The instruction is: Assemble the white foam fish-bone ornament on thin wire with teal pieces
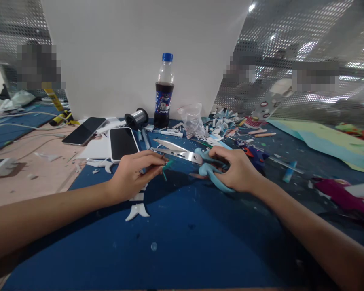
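Between thumb and fingertips, my left hand (136, 173) pinches a small green piece (167, 166) whose kind I cannot make out. My right hand (236, 167) is wrapped round the light blue handles of a pair of scissors (197, 157). Their blades are slightly parted and point left, just beyond the green piece. Partly under my left hand, white cut pieces lie in a row on the blue tabletop (194, 238), with a white tail-shaped piece (137, 211) at the near end.
Behind my hands stand a Pepsi bottle (164, 97), a wire spool (136, 118) and a clear plastic bag (194, 121). Two phones (123, 143) lie at the left. White and blue scraps (223, 123) are heaped at the back. A magenta glue gun (339, 196) lies at the right.
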The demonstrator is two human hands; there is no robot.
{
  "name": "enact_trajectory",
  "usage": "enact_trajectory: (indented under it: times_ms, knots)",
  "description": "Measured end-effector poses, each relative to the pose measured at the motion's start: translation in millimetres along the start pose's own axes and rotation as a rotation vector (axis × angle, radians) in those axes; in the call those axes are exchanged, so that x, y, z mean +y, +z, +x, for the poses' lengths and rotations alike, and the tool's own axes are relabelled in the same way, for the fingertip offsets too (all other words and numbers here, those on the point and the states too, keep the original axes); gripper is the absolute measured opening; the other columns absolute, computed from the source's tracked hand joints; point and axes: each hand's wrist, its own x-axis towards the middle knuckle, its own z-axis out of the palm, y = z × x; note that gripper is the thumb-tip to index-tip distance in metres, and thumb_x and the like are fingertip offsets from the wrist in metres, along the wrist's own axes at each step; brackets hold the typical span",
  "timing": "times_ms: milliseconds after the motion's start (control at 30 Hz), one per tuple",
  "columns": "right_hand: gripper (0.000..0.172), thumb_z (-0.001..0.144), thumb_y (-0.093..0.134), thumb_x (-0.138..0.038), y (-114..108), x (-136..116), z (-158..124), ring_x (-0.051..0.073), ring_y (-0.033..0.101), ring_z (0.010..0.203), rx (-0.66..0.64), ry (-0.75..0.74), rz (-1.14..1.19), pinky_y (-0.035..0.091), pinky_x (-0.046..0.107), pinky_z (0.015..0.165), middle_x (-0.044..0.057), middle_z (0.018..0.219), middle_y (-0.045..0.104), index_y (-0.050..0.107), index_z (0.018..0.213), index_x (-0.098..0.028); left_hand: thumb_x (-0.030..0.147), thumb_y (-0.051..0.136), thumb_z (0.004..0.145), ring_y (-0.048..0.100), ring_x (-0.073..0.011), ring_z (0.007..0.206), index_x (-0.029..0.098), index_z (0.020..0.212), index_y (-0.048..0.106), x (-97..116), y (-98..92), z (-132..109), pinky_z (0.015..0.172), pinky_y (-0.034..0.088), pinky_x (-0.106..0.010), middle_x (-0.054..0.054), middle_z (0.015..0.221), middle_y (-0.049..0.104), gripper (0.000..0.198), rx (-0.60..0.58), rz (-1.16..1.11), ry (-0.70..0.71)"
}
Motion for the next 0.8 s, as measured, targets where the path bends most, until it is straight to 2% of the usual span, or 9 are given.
enact_trajectory:
  times_ms: [800]
  knots:
    - [0.033,0.067,0.07,-0.037,-3.3,-2.6,-1.6,0.009,0.028,0.049,-0.004,0.036,-0.019,0.026,0.025,0.046,-0.004,0.052,0.038,0.042,0.062,-0.02,0.014,0.054,0.084,0.067,-0.0121,0.079,0.016,0.083,0.065,1.4,-1.0,-0.5,0.065,0.055,-0.019,-0.007,0.086,0.07,0.011,-0.002,0.006,0.007]
